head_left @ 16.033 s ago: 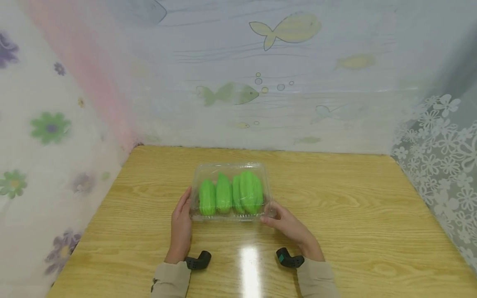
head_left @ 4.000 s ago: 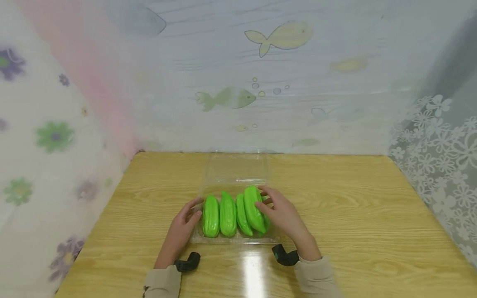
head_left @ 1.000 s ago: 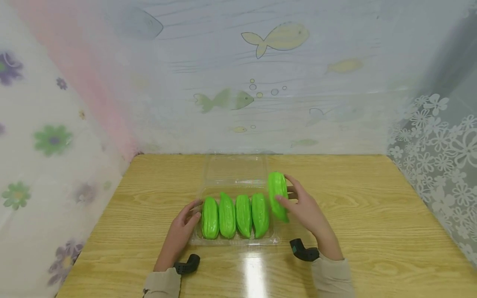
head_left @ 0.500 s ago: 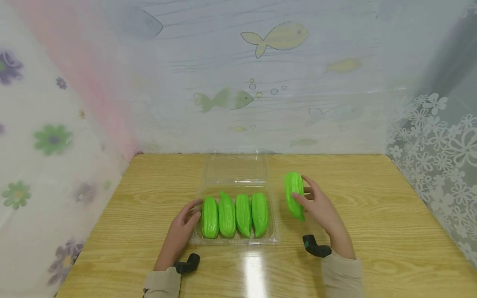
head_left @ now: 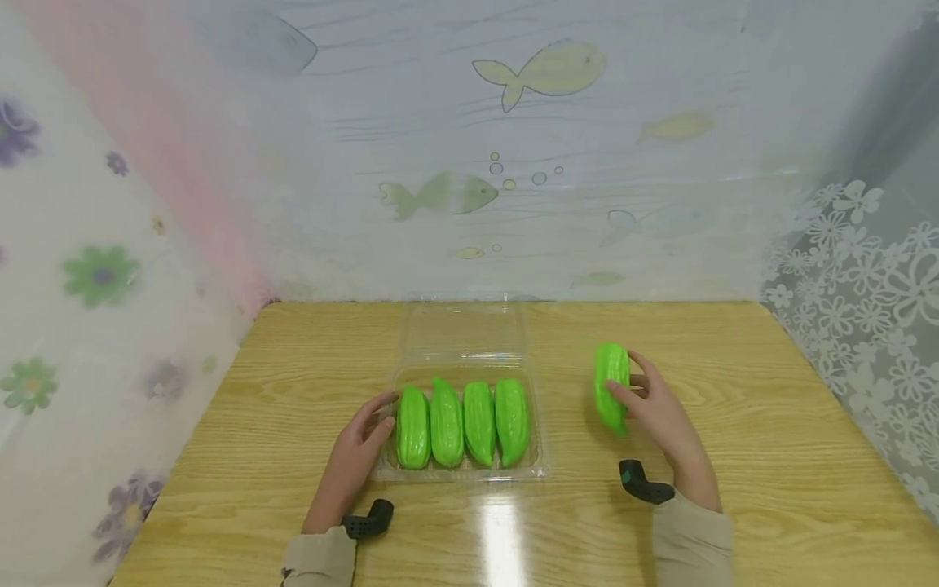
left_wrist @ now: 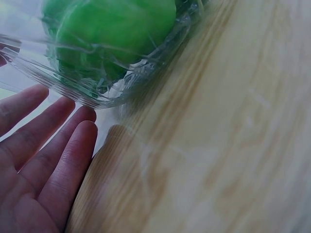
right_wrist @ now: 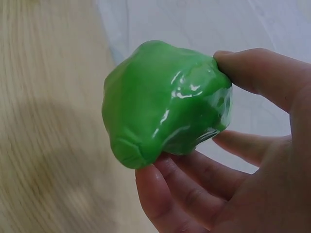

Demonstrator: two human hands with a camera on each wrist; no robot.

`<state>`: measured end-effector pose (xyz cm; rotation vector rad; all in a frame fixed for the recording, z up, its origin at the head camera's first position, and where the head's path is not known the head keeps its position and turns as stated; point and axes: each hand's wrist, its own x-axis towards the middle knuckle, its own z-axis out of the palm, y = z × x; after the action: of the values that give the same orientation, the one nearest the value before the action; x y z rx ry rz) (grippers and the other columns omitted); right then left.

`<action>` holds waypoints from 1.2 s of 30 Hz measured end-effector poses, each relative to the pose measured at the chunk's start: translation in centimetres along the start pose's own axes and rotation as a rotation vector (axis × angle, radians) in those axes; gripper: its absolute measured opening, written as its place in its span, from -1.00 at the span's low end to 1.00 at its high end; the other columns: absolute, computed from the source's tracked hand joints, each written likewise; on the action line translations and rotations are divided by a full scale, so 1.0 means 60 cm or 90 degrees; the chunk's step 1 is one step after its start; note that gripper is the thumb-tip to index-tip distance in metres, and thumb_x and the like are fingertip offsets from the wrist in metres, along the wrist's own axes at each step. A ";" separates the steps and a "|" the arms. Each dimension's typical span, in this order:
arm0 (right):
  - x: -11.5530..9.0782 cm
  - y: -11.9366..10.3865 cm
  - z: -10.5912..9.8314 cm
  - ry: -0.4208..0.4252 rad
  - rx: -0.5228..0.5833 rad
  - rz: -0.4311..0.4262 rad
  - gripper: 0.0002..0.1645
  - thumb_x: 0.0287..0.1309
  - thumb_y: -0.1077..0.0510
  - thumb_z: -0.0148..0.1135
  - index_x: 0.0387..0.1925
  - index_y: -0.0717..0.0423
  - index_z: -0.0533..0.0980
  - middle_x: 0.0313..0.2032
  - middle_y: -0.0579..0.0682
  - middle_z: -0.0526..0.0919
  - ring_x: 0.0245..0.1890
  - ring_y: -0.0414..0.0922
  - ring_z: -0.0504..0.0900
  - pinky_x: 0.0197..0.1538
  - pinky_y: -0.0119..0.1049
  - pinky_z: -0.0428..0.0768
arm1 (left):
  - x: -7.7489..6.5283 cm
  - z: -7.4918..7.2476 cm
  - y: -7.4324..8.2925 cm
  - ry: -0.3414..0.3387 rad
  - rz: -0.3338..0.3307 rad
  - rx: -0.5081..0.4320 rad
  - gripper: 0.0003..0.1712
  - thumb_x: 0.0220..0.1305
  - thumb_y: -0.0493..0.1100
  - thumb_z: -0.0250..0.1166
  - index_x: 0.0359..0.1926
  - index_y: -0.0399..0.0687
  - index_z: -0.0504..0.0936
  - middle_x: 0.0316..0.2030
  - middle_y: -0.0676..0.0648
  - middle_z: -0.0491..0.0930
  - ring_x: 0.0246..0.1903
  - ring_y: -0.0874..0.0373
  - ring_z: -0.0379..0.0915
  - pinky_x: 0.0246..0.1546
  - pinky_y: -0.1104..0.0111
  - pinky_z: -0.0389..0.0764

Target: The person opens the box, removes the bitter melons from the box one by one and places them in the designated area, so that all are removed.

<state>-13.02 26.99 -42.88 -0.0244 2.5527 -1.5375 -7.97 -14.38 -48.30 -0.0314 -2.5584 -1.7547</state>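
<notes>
My right hand (head_left: pixel 660 416) grips a bright green, glossy, ridged toy gourd (head_left: pixel 610 387) with a pointed lower end, its thumb on one side and fingers on the other. In the right wrist view the gourd (right_wrist: pixel 160 107) shows end-on above its shadow on the table. Several matching gourds (head_left: pixel 479 424) lie side by side in a clear plastic clamshell box (head_left: pixel 541 456) with its lid (head_left: pixel 464 330) swung back. At the box's left side is my left hand (head_left: pixel 355 452). In the left wrist view its fingers (left_wrist: pixel 73 150) are extended, tips right at the box rim.
The wooden table (head_left: pixel 770 424) reaches back to a wall (head_left: pixel 660 204) printed with fish. A flowered wall (head_left: pixel 103 342) borders its left side, a lace-patterned curtain (head_left: pixel 873 310) its right. Black wrist devices (head_left: pixel 370 519) sit by both sleeves.
Sixteen seconds ago both hands held the closed box; its lid is now open. The right hand has lifted one gourd out and carried it rightward. The left hand has stayed at the box recently.
</notes>
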 end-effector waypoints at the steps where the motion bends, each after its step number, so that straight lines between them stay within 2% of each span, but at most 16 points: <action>1: -0.001 0.004 -0.003 0.001 0.000 0.004 -0.02 0.11 -0.26 0.04 0.38 -0.13 -0.25 0.19 0.29 0.19 0.06 0.15 0.35 -0.14 -0.07 0.51 | 0.000 0.000 0.000 -0.003 0.000 0.000 -0.52 0.27 0.14 0.01 0.20 0.28 0.29 0.19 0.11 0.27 0.17 0.05 0.18 0.12 0.06 0.24; 8: -0.004 0.026 -0.021 0.020 -0.008 0.034 0.01 0.12 -0.27 0.01 0.38 -0.06 -0.30 0.19 0.34 0.15 0.02 0.17 0.37 -0.17 -0.13 0.52 | -0.001 0.000 0.003 0.002 -0.005 -0.007 -0.52 0.25 0.17 0.02 0.19 0.30 0.31 0.17 0.12 0.29 0.16 0.07 0.20 0.12 0.06 0.24; 14: -0.007 0.037 -0.030 0.023 -0.023 0.065 0.02 0.14 -0.28 -0.02 0.38 -0.02 -0.32 0.19 0.36 0.13 0.07 0.20 0.30 -0.10 -0.09 0.48 | 0.000 0.002 0.001 0.006 -0.007 -0.005 -0.52 0.25 0.18 0.02 0.19 0.32 0.30 0.16 0.17 0.28 0.16 0.10 0.19 0.12 0.08 0.24; 22: -0.006 0.049 -0.035 0.016 -0.020 0.089 0.02 0.15 -0.28 -0.04 0.37 0.04 -0.33 0.19 0.40 0.11 0.08 0.19 0.29 -0.16 -0.21 0.50 | -0.001 0.000 0.001 0.003 -0.007 -0.006 -0.50 0.24 0.19 0.02 0.19 0.30 0.30 0.17 0.13 0.28 0.16 0.07 0.19 0.12 0.06 0.23; 29: -0.005 0.060 -0.040 0.020 -0.045 0.100 0.03 0.15 -0.32 -0.09 0.37 0.06 -0.34 0.20 0.41 0.10 0.11 0.23 0.25 -0.03 -0.05 0.42 | -0.014 -0.004 0.049 -0.011 -0.018 -0.015 -0.52 0.32 -0.01 0.01 0.23 0.06 0.28 0.20 -0.02 0.27 0.18 -0.03 0.16 0.13 0.03 0.20; 36: -0.006 0.062 -0.041 0.017 -0.049 0.107 0.03 0.16 -0.33 -0.13 0.36 0.12 -0.34 0.20 0.42 0.10 0.12 0.24 0.24 0.01 0.02 0.38 | -0.015 -0.003 0.053 -0.009 -0.021 -0.011 -0.53 0.32 -0.02 0.01 0.23 0.05 0.28 0.20 -0.02 0.27 0.17 -0.02 0.17 0.12 0.04 0.23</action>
<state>-12.78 30.97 -44.99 0.1971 2.5591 -1.3883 -6.95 -13.41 -45.28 -0.0023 -2.5674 -1.7942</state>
